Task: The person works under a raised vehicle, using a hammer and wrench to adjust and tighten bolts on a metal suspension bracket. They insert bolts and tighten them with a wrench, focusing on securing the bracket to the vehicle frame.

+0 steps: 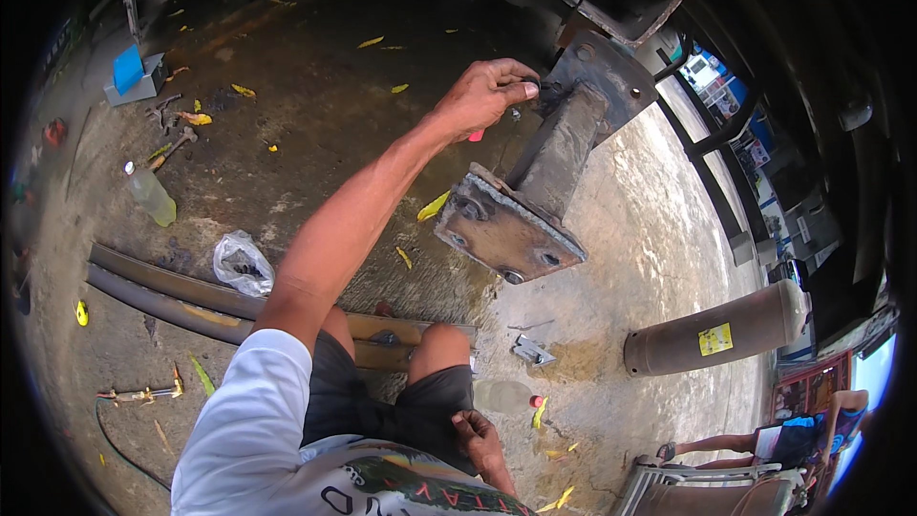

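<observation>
My left hand (487, 94) reaches up to the far plate of a heavy steel bracket (564, 153) fixed under a vehicle frame. Its thumb and fingers pinch together beside that plate, at a small dark piece whose kind I cannot make out. The bracket's near end plate (511, 234) is rusty and has several bolt holes. Low by my thigh, my right hand (479, 440) is curled closed; what it holds, if anything, is hidden. Something small and red (476, 136) shows just below my left hand.
On the concrete lie long curved steel bars (172, 291), a plastic bag (243, 263), a bottle (151, 196), a hammer (175, 147) and a cutting torch (143, 392). A gas cylinder (716, 330) is at right. Another person (812, 435) is at lower right. Dark vehicle parts hang overhead.
</observation>
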A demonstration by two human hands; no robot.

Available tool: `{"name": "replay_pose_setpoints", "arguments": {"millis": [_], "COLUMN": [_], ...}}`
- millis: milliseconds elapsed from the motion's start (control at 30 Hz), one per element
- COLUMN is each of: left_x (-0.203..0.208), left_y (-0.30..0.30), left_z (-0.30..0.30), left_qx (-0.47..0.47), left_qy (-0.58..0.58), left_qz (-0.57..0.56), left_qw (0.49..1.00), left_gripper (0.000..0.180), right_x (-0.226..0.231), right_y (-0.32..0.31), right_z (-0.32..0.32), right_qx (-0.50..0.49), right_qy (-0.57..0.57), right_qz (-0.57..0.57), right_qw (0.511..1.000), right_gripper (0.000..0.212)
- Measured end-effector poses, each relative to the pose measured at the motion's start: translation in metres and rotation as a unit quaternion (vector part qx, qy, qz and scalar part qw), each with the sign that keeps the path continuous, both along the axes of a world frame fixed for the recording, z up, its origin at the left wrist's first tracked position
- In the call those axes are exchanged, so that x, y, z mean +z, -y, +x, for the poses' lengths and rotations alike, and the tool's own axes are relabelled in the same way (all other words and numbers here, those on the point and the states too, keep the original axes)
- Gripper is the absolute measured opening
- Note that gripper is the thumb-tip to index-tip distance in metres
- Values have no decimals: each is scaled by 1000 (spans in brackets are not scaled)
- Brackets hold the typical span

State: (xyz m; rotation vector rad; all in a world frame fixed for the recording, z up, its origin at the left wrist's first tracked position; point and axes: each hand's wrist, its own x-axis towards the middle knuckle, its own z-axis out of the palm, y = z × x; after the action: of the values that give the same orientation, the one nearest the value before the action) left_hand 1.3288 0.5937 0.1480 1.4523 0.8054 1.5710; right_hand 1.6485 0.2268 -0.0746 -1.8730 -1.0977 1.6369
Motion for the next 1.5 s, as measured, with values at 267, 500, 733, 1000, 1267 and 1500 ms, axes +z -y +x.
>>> {"name": "replay_pose_setpoints", "arguments": {"millis": [267,500,733,1000,1267,1500], "left_x": [-4,16,25,25,25,30], "left_y": [-29,-24,-26,-21,-37,-38], "left_z": [11,16,20,23,8,11], "left_qx": [35,60,77,104,56,32], "left_qy": [-17,-117,-106,-133,-167,-185], "left_qz": [91,76,24,70,26,17], "left_qw": [995,988,991,983,984,982], "left_gripper": [28,27,28,25,31,29], "right_x": [-21,-18,-24,38,87,115], "right_y": [15,6,3,-76,-231,-255], "right_z": [15,11,13,-18,-98,-105], "right_qx": [-2,8,44,72,-4,78], "right_qy": [21,32,49,-11,-563,-538], "right_qz": [4,-10,12,182,154,183], "right_qw": [1000,999,998,981,812,819], "right_gripper": [33,33,30,44,98,85]}}
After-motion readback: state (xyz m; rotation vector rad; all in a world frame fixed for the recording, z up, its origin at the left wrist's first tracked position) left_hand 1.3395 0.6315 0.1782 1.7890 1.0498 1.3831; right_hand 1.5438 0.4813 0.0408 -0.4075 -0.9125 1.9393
